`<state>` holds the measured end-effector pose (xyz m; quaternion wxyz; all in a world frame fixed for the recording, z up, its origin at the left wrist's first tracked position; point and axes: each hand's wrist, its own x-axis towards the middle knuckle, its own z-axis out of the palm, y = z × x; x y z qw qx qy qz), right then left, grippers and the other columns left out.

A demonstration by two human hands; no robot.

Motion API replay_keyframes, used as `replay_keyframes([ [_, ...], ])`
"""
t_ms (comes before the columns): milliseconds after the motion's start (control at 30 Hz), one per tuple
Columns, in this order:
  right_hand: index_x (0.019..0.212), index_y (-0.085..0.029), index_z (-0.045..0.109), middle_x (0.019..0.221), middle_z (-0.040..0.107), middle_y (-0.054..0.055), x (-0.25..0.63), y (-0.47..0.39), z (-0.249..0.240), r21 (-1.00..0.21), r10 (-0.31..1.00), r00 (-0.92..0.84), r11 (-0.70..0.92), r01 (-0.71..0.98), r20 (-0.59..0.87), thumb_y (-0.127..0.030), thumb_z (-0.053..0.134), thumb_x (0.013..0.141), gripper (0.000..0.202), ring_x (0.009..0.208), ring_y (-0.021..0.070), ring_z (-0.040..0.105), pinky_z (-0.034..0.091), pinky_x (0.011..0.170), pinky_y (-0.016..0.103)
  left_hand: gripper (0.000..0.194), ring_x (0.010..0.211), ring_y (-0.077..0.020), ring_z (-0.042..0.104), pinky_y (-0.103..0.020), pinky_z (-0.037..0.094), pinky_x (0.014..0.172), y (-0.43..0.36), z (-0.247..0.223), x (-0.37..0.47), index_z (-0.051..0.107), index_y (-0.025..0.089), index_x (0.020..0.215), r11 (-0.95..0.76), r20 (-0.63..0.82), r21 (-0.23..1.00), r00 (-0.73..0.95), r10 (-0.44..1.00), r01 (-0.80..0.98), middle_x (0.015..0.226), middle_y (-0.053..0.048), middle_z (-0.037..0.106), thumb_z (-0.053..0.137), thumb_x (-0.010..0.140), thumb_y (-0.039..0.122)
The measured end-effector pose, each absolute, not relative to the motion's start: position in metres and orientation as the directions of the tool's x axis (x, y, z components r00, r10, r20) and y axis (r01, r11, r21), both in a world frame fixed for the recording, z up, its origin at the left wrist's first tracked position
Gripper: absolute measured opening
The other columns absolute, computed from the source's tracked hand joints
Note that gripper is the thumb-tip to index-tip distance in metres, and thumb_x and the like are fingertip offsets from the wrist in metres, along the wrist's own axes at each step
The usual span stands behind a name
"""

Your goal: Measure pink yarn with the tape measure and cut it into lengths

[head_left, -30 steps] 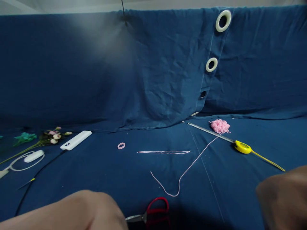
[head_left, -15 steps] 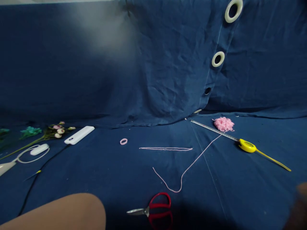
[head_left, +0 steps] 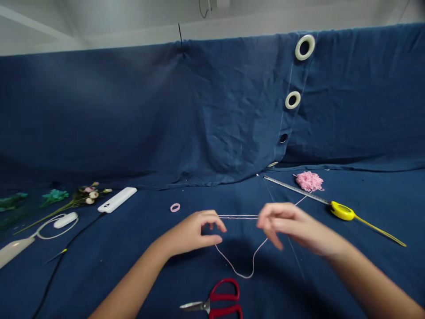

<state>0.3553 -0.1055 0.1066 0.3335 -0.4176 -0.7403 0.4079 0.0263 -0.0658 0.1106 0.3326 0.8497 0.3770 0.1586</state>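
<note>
Over the middle of the blue cloth, my left hand (head_left: 202, 230) is curved with thumb and fingers apart, holding nothing. My right hand (head_left: 285, 223) hovers to its right, fingers loosely bent and spread, also without anything in it. Between and behind them runs a doubled pink strand (head_left: 238, 216), its ends hidden by the hands. A longer pink yarn (head_left: 247, 277) curves below both hands and leads to the pink yarn bundle (head_left: 309, 181) at the right. Red-handled scissors (head_left: 209, 305) lie partly open at the bottom edge. A small pink ring (head_left: 175, 207) rests left of the strand.
A yellow tape measure (head_left: 342, 211) lies at the right with its blade extended. On the left are a white power bank (head_left: 117, 200) with a black cable, a white corded device (head_left: 65, 219) and artificial flowers (head_left: 89, 194). Blue cloth (head_left: 133, 115) hangs behind.
Both hands have come in over the middle of the cloth, near the doubled strand. The camera view has tilted up, showing more above the hanging cloth.
</note>
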Motion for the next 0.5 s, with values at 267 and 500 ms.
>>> replay_keyframes([
  [267, 0.093, -0.024, 0.070, 0.081, 0.061, 0.002, 0.339, -0.069, -0.002, -0.633, 0.799, -0.461, 0.594, 0.496, 0.387, -0.031, 0.058, 0.098, 0.015, 0.082, 0.0208, 0.060, 0.047, 0.092, 0.043, 0.011, 0.094, -0.0181, 0.061, -0.031, 0.046, 0.086, -0.064, 0.018, 0.005, 0.077, 0.028, 0.098, -0.590, 0.139, 0.496, 0.613, 0.778, 0.637, 0.098, -0.001, 0.068, 0.069, 0.097, 0.036],
  [500, 0.105, -0.029, 0.070, 0.113, 0.063, 0.005, 0.341, -0.074, 0.005, -0.517, 0.735, -0.583, 0.668, 0.535, 0.346, -0.029, 0.067, 0.093, 0.012, 0.109, 0.0255, 0.058, 0.036, 0.110, 0.050, 0.025, 0.094, -0.0205, 0.056, -0.033, 0.043, 0.084, -0.054, 0.018, 0.000, 0.059, 0.023, 0.094, -0.586, 0.225, 0.404, 0.544, 0.808, 0.703, 0.099, -0.003, 0.063, 0.045, 0.109, 0.036],
])
